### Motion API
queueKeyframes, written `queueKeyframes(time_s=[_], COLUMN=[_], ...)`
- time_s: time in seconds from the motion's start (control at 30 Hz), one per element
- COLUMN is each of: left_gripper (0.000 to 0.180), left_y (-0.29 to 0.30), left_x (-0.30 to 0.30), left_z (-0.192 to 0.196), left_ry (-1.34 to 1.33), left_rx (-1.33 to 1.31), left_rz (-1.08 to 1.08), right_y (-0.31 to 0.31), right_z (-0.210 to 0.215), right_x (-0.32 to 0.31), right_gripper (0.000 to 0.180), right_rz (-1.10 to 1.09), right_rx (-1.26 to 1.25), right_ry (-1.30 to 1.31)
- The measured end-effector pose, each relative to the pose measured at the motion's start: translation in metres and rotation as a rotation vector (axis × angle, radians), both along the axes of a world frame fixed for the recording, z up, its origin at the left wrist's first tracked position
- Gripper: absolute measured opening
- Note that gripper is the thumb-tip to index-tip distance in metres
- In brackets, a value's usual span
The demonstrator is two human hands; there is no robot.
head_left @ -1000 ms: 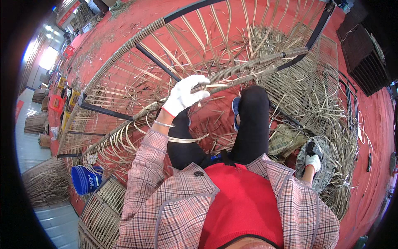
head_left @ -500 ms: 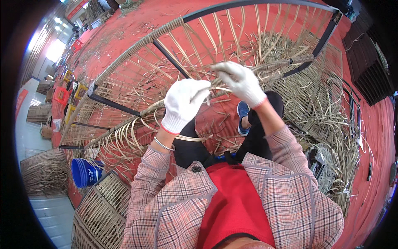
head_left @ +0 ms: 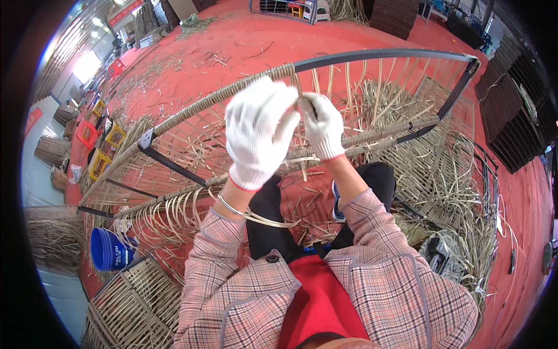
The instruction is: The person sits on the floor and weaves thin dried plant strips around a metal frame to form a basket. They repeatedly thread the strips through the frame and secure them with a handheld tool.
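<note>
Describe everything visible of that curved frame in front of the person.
The frame has dark, metal-looking bars and a curved far rail. That rail is bare on the right and tightly wrapped in tan, cane-like strand on the left; the near rail is largely wrapped too. Pale strips span between the rails. It stretches sideways over the red floor. A tan strip runs from the wrapping's end to the right hand; the left hand overlaps the far rail, contact unclear.

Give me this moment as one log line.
left hand: over wrapped rail, contact unclear | right hand: apparently pinching strip near wrapping's end | frame: rail partly wrapped | blue bucket: lower left
</note>
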State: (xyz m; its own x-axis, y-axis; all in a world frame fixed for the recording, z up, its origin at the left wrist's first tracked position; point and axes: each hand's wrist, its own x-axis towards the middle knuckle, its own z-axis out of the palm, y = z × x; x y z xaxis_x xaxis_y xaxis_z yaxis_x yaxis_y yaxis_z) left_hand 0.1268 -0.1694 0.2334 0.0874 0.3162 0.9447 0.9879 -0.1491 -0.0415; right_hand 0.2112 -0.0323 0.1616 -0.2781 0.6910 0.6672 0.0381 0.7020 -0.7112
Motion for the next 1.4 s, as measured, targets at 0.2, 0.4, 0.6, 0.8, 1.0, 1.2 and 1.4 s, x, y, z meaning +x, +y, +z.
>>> queueKeyframes(time_s=[0.2,0.4,0.6,0.8,1.0,1.2,1.4], left_gripper=[0.04,0.031,0.036,0.029,0.024,0.033,0.036], left_y=[0.035,0.047,0.055,0.056,0.061,0.072,0.086], left_x=[-0.031,-0.033,-0.031,-0.027,-0.026,-0.029,-0.02], left_z=[0.041,0.036,0.029,0.026,0.031,0.037,0.033], left_ry=[-0.018,0.023,-0.041,-0.018,0.017,-0.173,-0.293], left_rx=[-0.406,-0.295,-0.112,-0.081,-0.234,-0.604,-0.892], left_rz=[0.212,0.21,0.177,0.201,0.172,0.134,0.145], right_y=[-0.029,-0.013,0.062,0.091,0.093,0.015,0.062], right_z=[0.035,0.132,0.174,0.177,0.185,0.072,-0.025], right_x=[0.048,0.066,-0.002,-0.031,-0.001,0.074,0.007], right_gripper=[0.009,0.016,0.017,0.035,0.04,0.018,0.044], right_rz=[0.366,0.405,-0.001,0.134,-0.277,0.149,0.349], right_rx=[-0.373,0.352,0.627,0.536,0.615,0.444,-0.403], right_ry=[0.024,-0.199,-0.51,-0.994,-1.042,-0.302,0.252])
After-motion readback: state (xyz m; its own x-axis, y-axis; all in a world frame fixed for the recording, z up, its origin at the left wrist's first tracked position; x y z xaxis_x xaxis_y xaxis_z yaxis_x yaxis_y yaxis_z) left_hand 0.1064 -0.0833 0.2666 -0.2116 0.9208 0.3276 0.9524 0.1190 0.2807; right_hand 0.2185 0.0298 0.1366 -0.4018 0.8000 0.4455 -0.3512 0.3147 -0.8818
